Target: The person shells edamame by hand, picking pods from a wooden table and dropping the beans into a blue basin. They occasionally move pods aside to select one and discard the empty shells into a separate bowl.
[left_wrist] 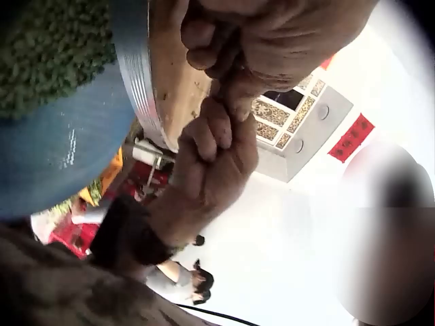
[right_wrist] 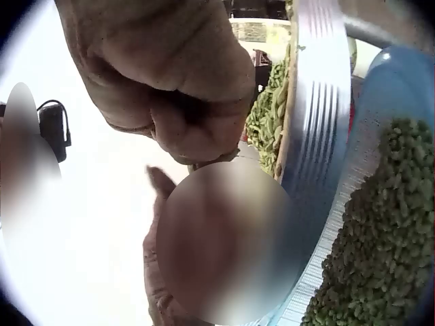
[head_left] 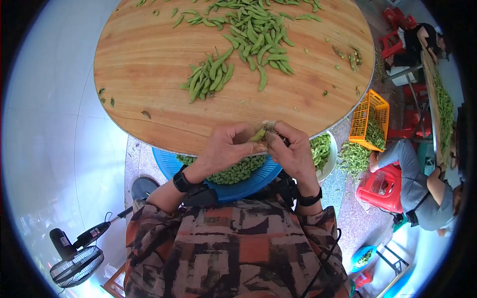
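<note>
A green soybean pod point(head_left: 258, 135) is between my two hands, just over the near edge of the round wooden table point(head_left: 149, 99). My left hand point(head_left: 224, 151) holds the pod between thumb and fingers. At the pod's other end my right hand point(head_left: 294, 154) pinches with curled fingers; a pale wrap shows on one finger. In the right wrist view a blur covers part of the left hand. Below both hands sits a blue basin point(head_left: 166, 161) with many shelled green beans point(head_left: 238, 171), partly hidden by the hands and the table edge.
A small heap of pods point(head_left: 208, 77) and a larger pile point(head_left: 258, 35) lie on the table. Right of me are a white bucket of pods point(head_left: 320, 151), a yellow crate point(head_left: 367, 119) and a red stool point(head_left: 380, 186) with a seated person. A fan point(head_left: 77, 265) stands left.
</note>
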### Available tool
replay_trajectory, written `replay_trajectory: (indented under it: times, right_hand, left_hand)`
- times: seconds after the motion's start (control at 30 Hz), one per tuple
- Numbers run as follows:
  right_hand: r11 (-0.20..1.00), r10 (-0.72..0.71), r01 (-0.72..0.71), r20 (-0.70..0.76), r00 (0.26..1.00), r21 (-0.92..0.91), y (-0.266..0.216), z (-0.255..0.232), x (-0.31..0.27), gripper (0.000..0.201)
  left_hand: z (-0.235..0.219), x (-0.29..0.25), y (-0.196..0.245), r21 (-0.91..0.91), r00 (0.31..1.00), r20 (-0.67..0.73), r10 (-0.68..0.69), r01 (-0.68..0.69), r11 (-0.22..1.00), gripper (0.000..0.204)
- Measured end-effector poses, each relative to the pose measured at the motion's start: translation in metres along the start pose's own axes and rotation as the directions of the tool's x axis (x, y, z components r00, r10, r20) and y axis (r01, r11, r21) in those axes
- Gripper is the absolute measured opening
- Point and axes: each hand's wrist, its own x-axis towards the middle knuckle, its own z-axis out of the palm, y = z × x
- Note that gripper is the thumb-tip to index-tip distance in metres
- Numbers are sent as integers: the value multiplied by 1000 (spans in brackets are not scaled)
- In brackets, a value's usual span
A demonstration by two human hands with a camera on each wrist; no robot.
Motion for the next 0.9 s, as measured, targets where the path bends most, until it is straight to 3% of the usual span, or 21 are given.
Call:
replay_trajectory:
  times: [0.03,0.07,0.1,0.23,0.27,0.3,0.33,0.4,0.43,0.5,0.67,0.73,0.8,0.9]
  right_hand:
    - [988,-90,87,-20,996,-126,1,2,-1,14]
    - [988,-89,86,-19,996,-124,3,5,-1,14]
    - [972,-161,149,-51,986,-183,5,8,-2,13]
    - [926,-316,282,-105,943,-253,3,14,-3,12]
    - [925,-316,282,-104,943,-254,3,14,-3,12]
    - [922,-305,273,-80,949,-275,3,13,-3,13]
    - [918,-293,264,-56,955,-295,3,12,-4,13]
    - [938,-252,235,-33,967,-256,2,12,-4,14]
    - [954,-212,204,-11,977,-219,2,12,-4,15]
    - [971,-172,170,4,985,-166,3,11,-3,16]
    - [995,-80,80,7,997,-51,2,8,0,13]
    - [883,-347,320,-19,938,-345,2,9,3,12]
    - [835,-403,341,-59,913,-432,0,18,2,13]
    - [740,-496,379,-71,865,-555,1,27,2,17]
  left_hand:
    - [0,-1,4,1,1000,-3,0,0,1000,5]
    - [-1,-1,11,304,978,-71,197,-167,938,5]
    - [0,-1,16,583,914,-73,398,-285,761,5]
    - [-6,1,8,562,889,-61,454,-345,751,11]
    - [-12,1,13,338,986,-38,163,-140,931,16]
    - [-18,1,16,109,990,60,-129,122,987,21]
    - [-23,2,14,108,990,59,-129,123,987,21]
    - [-33,5,8,-292,912,306,-272,362,885,31]
    - [-35,5,7,-291,913,304,-272,361,886,31]
    - [-37,6,6,-478,890,406,-206,399,783,35]
    - [-28,3,0,-539,917,370,-150,344,769,34]
    - [-23,4,3,-515,931,327,-164,321,795,33]
    - [-20,4,8,-320,964,176,-198,246,915,29]
    - [-18,4,16,-215,973,161,-165,198,956,27]
